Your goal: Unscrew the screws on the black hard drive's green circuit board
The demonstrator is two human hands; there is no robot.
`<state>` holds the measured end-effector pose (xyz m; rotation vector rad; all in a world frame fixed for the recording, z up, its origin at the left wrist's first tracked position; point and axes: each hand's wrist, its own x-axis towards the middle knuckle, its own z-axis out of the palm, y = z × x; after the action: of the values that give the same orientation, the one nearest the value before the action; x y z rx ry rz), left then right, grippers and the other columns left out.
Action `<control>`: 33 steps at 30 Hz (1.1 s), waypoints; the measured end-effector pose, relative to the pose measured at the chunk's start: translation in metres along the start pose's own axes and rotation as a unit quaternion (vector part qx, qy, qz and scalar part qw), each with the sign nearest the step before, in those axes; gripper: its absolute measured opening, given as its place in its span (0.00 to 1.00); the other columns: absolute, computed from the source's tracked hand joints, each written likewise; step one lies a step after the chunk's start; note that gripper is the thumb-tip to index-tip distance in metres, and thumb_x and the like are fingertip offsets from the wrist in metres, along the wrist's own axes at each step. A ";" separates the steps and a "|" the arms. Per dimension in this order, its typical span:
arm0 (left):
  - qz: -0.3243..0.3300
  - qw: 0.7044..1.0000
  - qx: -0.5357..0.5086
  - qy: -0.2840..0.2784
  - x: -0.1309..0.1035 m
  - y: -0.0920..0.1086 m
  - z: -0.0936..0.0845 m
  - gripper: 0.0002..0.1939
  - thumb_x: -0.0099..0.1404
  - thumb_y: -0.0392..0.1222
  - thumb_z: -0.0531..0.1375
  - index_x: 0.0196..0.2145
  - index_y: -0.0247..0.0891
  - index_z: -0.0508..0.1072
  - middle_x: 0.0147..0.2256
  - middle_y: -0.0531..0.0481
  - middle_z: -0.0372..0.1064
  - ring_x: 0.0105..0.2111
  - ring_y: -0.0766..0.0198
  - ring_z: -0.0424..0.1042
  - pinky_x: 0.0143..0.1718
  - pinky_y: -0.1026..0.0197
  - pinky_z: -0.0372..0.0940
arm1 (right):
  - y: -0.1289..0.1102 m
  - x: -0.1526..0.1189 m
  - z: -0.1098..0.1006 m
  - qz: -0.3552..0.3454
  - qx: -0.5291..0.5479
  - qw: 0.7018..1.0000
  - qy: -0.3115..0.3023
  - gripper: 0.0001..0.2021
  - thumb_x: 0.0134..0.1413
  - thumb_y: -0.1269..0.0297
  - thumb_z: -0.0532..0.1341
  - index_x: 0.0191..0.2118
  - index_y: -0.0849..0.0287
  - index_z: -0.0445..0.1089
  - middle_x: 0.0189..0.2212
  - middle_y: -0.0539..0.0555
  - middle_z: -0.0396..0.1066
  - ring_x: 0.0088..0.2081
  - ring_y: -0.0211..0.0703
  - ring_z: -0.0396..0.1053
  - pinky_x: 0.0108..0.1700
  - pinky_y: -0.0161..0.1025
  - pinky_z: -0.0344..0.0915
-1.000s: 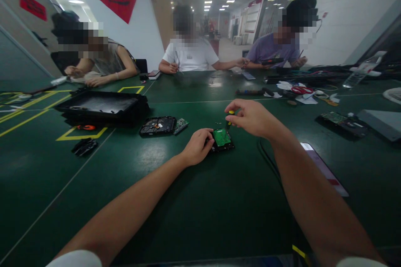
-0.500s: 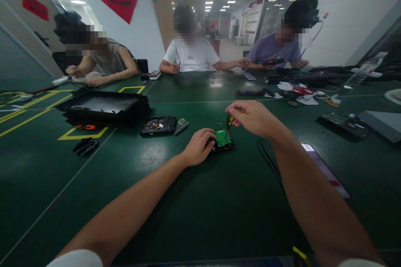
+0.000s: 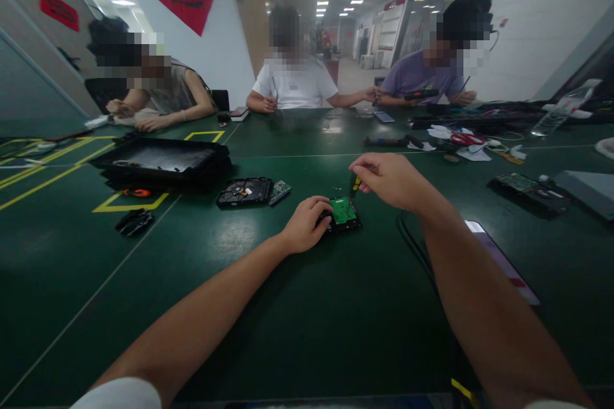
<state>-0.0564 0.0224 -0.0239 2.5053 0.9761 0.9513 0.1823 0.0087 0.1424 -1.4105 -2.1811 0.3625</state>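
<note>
A hard drive (image 3: pixel 344 214) lies on the green table with its green circuit board facing up. My left hand (image 3: pixel 308 223) grips its left side, fingers over the edge and thumb at the near side. My right hand (image 3: pixel 381 179) pinches the top of a black and yellow screwdriver (image 3: pixel 355 186), which slants down toward the board's right part. Whether the tip sits in a screw is too small to tell. Several tiny screws (image 3: pixel 337 188) lie just behind the drive. Left of it are another hard drive (image 3: pixel 244 192) and a loose circuit board (image 3: pixel 279 192).
Stacked black trays (image 3: pixel 163 163) stand at the left, near black scraps (image 3: pixel 135 222). To the right lie a phone (image 3: pixel 503 262), a cable (image 3: pixel 412 239) and another drive-like device (image 3: pixel 527 193). A bottle (image 3: pixel 566 107) stands farther back. Three people sit across the table.
The whole view has shifted slightly to the right. Both hands keep their grips, and the screwdriver stays over the board with hardly any visible movement.
</note>
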 end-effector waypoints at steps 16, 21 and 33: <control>-0.005 1.000 0.023 -0.004 0.000 0.005 -0.001 0.15 0.74 0.48 0.59 0.54 0.42 0.73 0.58 0.37 0.69 0.60 0.47 0.69 0.62 0.39 0.65 | -0.005 -0.003 0.002 0.024 0.122 0.992 -0.024 0.07 0.67 0.63 0.60 0.45 0.57 0.73 0.33 0.53 0.80 0.26 0.39 0.75 0.31 0.35 0.70; -0.004 1.000 0.025 -0.004 0.000 0.003 0.000 0.15 0.74 0.48 0.59 0.54 0.42 0.73 0.58 0.38 0.69 0.60 0.47 0.69 0.62 0.38 0.65 | -0.003 -0.003 0.003 0.032 0.153 0.988 -0.020 0.05 0.65 0.62 0.63 0.40 0.57 0.74 0.30 0.53 0.80 0.27 0.40 0.77 0.33 0.36 0.72; -0.002 1.000 0.024 -0.008 -0.001 0.001 0.001 0.15 0.73 0.47 0.60 0.54 0.41 0.73 0.59 0.37 0.68 0.60 0.46 0.69 0.62 0.38 0.65 | 0.001 0.000 0.004 0.033 0.149 0.987 -0.050 0.09 0.54 0.67 0.68 0.43 0.57 0.76 0.28 0.51 0.78 0.28 0.43 0.77 0.31 0.37 0.70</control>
<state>-0.0558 0.0215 -0.0245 2.5445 1.0096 0.9147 0.1808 0.0088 0.1390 -1.3233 -2.0560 0.7642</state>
